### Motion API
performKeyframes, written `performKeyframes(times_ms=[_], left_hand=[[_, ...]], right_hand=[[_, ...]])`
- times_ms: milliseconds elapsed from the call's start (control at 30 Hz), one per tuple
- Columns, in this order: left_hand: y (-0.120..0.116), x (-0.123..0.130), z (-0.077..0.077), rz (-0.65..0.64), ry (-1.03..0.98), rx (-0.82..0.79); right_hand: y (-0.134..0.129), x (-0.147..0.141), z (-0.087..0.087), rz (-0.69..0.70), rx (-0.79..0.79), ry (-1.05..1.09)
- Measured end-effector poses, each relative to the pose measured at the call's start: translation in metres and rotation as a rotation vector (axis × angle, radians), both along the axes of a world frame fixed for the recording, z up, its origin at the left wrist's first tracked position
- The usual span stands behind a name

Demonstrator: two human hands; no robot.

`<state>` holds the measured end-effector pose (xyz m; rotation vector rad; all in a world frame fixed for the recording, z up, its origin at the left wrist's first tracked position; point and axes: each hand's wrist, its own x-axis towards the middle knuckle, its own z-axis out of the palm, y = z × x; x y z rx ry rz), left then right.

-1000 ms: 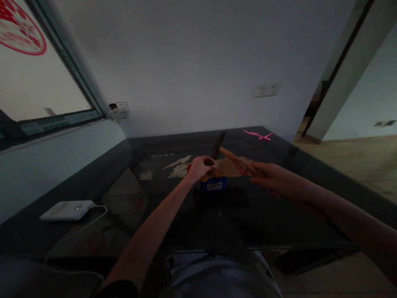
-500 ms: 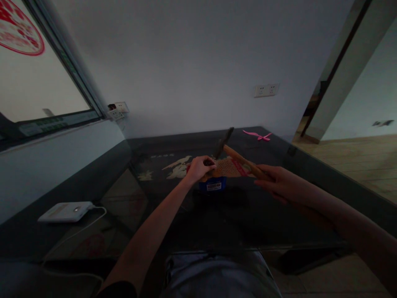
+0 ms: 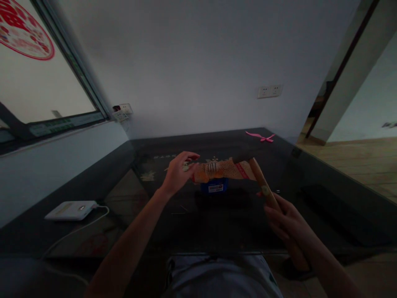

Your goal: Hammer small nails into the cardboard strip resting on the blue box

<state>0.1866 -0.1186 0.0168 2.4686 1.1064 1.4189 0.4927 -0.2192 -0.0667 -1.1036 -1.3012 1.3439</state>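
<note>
My right hand is wrapped round the wooden handle of a hammer. Its dark head tilts down to the left, by the right part of a brown patterned packet with red bands. That packet lies across a blue container with a white label. Several dark upright strokes show on the packet's left half; whether they are print or thin objects I cannot tell. At its left end hovers my left hand, fingers apart and with nothing visible in them.
Two thin slivers lie on the dark glossy table in front of the container. A white power bank with a cable sits at the left. Towards the back right lies a pink ribbon. Wall sockets are beyond.
My left hand has let its pinch open and drawn back left from the packet's top. The hammer has come down and right, its head swinging from upright to low over the packet.
</note>
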Motion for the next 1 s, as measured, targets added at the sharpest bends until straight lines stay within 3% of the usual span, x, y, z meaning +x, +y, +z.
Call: performKeyframes(times_ms=[100, 200, 333, 500, 733, 1000], left_hand=[[-0.031, -0.001, -0.006, -0.084, 0.203, 0.018], [-0.043, 0.006, -0.028, -0.175, 0.543, -0.068], [-0.036, 0.017, -0.065, -0.012, 0.872, -0.130], [-0.028, 0.025, -0.093, 0.138, 0.952, -0.115], [-0.024, 0.036, -0.090, 0.149, 1.047, -0.101], [-0.023, 0.042, -0.089, 0.040, 1.110, -0.024]], right_hand=[[-0.005, -0.005, -0.009, -0.006, -0.036, 0.132], [-0.007, -0.006, -0.013, -0.020, -0.054, 0.169], [-0.008, -0.005, -0.016, -0.023, -0.055, 0.181], [-0.007, -0.005, -0.016, -0.023, -0.047, 0.188], [-0.007, -0.006, -0.013, -0.028, -0.037, 0.182], [-0.008, -0.006, -0.012, -0.031, -0.044, 0.195]])
